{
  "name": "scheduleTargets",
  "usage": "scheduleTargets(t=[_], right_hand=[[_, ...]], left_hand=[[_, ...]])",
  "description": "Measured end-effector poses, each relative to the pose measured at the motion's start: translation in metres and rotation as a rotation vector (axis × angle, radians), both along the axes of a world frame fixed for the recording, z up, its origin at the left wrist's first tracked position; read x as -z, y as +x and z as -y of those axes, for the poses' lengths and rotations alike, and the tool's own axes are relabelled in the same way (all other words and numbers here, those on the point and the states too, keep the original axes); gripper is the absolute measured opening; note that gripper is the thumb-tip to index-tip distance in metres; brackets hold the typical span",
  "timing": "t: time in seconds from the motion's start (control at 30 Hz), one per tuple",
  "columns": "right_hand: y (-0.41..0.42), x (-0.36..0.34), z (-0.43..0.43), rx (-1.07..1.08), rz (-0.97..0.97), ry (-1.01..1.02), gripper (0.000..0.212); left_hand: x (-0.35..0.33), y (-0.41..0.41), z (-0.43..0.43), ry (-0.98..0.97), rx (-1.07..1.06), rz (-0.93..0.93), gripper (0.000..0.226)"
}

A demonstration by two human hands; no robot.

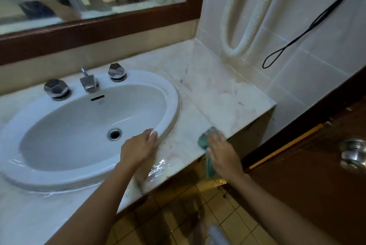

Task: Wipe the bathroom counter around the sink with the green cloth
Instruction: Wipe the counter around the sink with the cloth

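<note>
The green cloth [204, 140] lies bunched on the front edge of the pale marble counter [213, 94], to the right of the sink. My right hand [222, 154] presses flat on top of it, and part of the cloth hangs down over the counter's edge beneath my palm. The white oval sink [170, 104] fills the left half of the view. My left hand [138, 146] rests on the sink's front right rim, fingers curled over it, holding nothing. Wet streaks shine on the counter between my two hands.
A chrome tap [88, 83] with two faceted knobs [57, 88] [117, 72] stands behind the basin. A wood-framed mirror [99, 24] hangs above. A ribbed hose [237, 26] and a black cord [309, 30] hang on the tiled right wall. A brown door with a metal knob [353, 155] stands at the right.
</note>
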State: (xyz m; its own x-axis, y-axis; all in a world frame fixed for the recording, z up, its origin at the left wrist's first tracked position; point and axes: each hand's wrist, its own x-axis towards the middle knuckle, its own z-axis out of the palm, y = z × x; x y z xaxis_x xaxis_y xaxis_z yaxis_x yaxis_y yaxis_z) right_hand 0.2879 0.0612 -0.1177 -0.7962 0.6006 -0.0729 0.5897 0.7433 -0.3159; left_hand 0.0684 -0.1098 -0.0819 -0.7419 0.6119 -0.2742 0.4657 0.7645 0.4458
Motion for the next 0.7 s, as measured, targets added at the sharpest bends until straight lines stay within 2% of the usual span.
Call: scheduleTargets(t=[0.07,0.13,0.33,0.43,0.57,0.7], right_hand=[[0.000,-0.002,-0.045,0.081,0.114,0.059,0.054],[-0.012,-0.005,-0.085,0.104,0.158,0.034,0.054],[-0.084,0.001,-0.169,0.214,0.134,0.085,0.060],[-0.135,0.002,-0.202,0.180,0.130,0.100,0.061],[-0.187,0.004,-0.197,0.028,0.127,0.100,0.063],[-0.181,0.009,-0.139,-0.053,0.100,0.080,0.063]], left_hand=[[0.001,-0.003,-0.003,-0.016,-0.051,-0.014,0.043],[0.003,-0.007,-0.007,-0.036,-0.119,0.002,0.049],[0.007,0.001,-0.020,-0.110,-0.227,-0.131,0.055],[0.011,0.001,-0.023,-0.109,-0.266,-0.167,0.050],[0.013,-0.001,-0.028,-0.136,-0.244,-0.207,0.052],[0.011,-0.001,-0.031,-0.157,-0.258,-0.201,0.054]])
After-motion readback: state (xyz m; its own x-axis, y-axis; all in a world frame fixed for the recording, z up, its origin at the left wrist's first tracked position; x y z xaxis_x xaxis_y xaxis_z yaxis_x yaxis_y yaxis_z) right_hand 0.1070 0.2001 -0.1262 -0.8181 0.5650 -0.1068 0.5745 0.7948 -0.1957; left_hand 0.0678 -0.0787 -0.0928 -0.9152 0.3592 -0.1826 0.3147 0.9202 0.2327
